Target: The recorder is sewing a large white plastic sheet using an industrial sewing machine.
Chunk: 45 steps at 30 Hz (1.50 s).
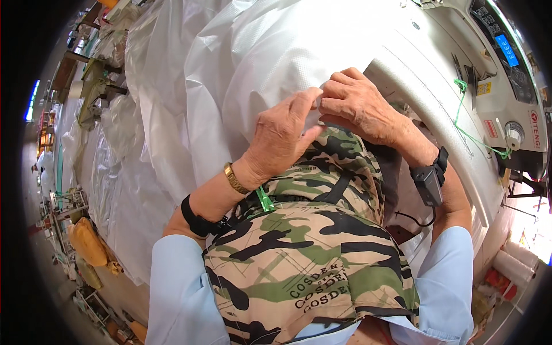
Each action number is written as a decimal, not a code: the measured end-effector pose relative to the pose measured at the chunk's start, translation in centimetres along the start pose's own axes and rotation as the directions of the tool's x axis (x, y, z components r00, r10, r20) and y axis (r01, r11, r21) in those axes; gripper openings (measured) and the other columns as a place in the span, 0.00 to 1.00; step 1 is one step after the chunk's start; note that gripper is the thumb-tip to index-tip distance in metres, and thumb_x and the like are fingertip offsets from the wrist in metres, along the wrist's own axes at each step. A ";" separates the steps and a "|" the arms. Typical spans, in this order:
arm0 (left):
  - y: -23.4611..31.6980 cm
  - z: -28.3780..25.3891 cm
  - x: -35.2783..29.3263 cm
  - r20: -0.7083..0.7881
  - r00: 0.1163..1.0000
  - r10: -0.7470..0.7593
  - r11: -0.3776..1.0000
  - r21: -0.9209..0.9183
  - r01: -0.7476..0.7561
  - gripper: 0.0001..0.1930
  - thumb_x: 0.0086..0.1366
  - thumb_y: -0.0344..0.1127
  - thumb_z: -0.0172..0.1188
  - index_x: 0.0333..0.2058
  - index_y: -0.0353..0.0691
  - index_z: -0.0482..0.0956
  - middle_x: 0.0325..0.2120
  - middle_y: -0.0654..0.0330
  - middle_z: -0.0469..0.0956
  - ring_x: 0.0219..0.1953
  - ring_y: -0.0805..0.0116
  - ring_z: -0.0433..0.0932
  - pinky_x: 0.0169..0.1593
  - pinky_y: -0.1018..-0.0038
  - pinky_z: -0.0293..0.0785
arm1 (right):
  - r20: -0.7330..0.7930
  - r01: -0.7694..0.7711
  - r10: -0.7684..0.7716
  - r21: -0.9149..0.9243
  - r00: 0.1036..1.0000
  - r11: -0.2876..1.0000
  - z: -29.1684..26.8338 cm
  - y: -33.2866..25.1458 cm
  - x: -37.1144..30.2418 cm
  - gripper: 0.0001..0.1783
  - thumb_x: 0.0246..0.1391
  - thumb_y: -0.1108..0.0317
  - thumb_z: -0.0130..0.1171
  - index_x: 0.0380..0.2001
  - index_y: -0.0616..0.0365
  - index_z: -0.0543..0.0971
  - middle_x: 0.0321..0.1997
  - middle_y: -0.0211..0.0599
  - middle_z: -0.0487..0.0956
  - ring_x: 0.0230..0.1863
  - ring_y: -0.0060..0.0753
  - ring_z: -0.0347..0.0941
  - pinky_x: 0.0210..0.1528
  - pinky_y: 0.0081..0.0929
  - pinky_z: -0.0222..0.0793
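My left hand (280, 133) and my right hand (363, 106) meet at the fingertips just above my lap, at the near edge of a large translucent white plastic sheet (224, 75). The left fingers are bent toward the right hand, with the thumb set a little apart below them. On the right hand the fingers are curled in a pinch. Whatever lies between the fingertips is hidden or too small to name. The sheet spreads in loose folds away from me and off to the left.
A white sewing machine (500, 86) with a lit blue display stands at the right, green thread (460, 118) hanging along it. Its pale table edge (448, 132) curves by my right arm. A camouflage apron (310, 253) covers my lap. White rolls (514, 261) lie at lower right.
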<state>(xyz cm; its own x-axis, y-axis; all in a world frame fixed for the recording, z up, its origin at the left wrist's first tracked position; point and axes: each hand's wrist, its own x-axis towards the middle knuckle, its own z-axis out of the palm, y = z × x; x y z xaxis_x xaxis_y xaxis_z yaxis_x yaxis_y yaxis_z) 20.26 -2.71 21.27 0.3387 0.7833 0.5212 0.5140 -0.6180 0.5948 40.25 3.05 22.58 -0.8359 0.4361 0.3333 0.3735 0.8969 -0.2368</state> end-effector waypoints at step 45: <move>-3.4 -3.1 3.5 0.187 0.971 -0.146 0.933 -0.301 0.198 0.10 0.55 0.21 0.61 0.37 0.32 0.82 0.19 0.66 0.65 0.20 0.79 0.59 0.24 0.78 0.54 | -0.142 -0.207 0.197 -0.054 0.970 0.977 -4.7 11.1 0.5 0.25 0.42 0.45 0.67 0.22 0.56 0.71 0.25 0.33 0.72 0.32 0.37 0.71 0.36 0.32 0.70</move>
<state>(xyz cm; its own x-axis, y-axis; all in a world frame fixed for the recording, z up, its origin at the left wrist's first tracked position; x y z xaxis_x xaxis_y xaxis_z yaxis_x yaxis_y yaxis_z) 17.31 1.96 22.98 0.4013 0.8636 0.3051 0.3097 -0.4414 0.8422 45.89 13.53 24.38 -0.6798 0.6105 0.4064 0.5593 0.7900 -0.2511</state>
